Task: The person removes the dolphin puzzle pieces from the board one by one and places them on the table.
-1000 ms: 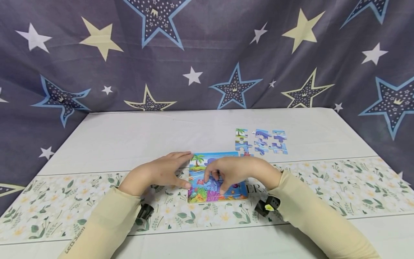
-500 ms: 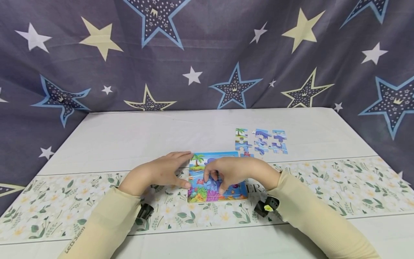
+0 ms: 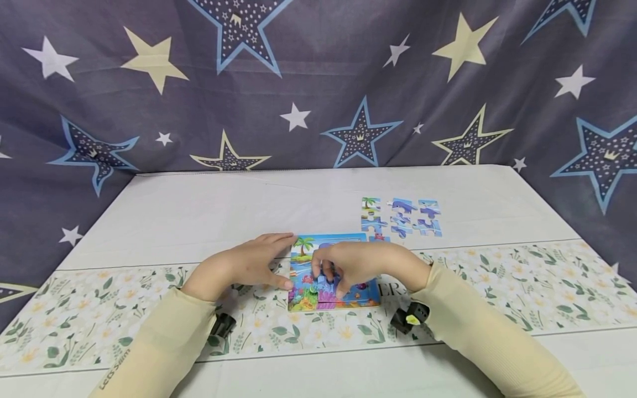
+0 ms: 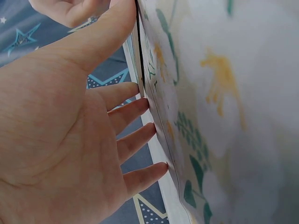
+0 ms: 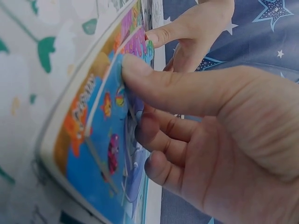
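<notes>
A jigsaw puzzle board with a bright undersea picture lies on the cloth in front of me. My left hand rests at its left edge, fingers fairly straight, thumb right at the border. In the left wrist view the fingers are spread, with their tips at the table surface. Over the board's middle, my right hand bends its fingers and thumb down and pinches a puzzle piece, partly hidden under the fingers. The right wrist view shows the right thumb at the picture's surface.
Behind the board, to the right, several loose puzzle pieces lie on the white tabletop. A floral runner crosses the table. A star-patterned curtain hangs behind its far edge.
The right fingers have shifted slightly left and drawn in, and the puzzle piece under them now stands out of line with the picture. The left hand stays in place.
</notes>
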A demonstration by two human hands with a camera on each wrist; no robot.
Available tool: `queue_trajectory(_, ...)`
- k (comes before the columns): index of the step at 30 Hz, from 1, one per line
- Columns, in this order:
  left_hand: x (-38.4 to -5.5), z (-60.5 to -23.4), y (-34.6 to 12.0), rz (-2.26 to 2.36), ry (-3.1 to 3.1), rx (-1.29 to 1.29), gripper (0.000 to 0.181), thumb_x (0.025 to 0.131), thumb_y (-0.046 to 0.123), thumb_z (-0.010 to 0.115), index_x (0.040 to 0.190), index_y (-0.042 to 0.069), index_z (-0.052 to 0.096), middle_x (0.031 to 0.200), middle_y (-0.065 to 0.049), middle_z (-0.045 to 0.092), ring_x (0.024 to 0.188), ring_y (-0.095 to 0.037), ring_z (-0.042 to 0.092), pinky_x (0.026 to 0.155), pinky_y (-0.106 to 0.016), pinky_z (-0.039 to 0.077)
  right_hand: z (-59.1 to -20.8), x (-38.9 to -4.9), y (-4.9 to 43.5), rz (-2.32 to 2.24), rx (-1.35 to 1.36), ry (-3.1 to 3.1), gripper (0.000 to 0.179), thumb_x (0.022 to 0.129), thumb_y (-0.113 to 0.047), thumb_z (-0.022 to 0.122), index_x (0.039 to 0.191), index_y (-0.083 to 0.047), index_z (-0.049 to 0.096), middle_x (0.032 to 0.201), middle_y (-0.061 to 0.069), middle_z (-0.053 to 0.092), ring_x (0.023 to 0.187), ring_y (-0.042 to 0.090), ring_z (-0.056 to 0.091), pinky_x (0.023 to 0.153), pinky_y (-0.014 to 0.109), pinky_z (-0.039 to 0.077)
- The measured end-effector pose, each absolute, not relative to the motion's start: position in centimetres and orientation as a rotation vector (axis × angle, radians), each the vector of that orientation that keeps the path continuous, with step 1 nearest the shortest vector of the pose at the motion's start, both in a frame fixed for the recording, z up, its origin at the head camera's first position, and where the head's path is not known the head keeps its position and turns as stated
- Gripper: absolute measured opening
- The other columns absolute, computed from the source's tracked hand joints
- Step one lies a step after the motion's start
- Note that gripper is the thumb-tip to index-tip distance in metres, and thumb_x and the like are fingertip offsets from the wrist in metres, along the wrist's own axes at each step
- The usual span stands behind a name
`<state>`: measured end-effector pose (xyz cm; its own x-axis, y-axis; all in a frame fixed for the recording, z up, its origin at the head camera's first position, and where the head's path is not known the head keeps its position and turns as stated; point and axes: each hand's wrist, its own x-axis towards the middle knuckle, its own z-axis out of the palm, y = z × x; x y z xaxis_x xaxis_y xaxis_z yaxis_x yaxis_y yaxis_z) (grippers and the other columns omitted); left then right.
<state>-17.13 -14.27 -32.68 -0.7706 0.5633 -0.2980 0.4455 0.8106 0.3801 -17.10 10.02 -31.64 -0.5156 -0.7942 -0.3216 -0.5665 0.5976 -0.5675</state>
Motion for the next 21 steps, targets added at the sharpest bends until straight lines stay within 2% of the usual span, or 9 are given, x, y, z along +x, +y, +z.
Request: queue_trajectory(21,-17.16,-32.76,-14.4,0.405,2.588,0.762,0.102,0.085,0.052,0.073,0.159,0.008,0.02,0.163,-0.013,0.017,0.149,-0.036,0.015,0.117,-0.058,0.019,-31.56,-17.41,10.08,-0.671,-1.126,2.224,0.034,0.085,-0.004,0.078,0.113,-0.011,0.06,0.086,-0.002,0.061,0.073,0.011,0.052,0.071,0.025,0.047)
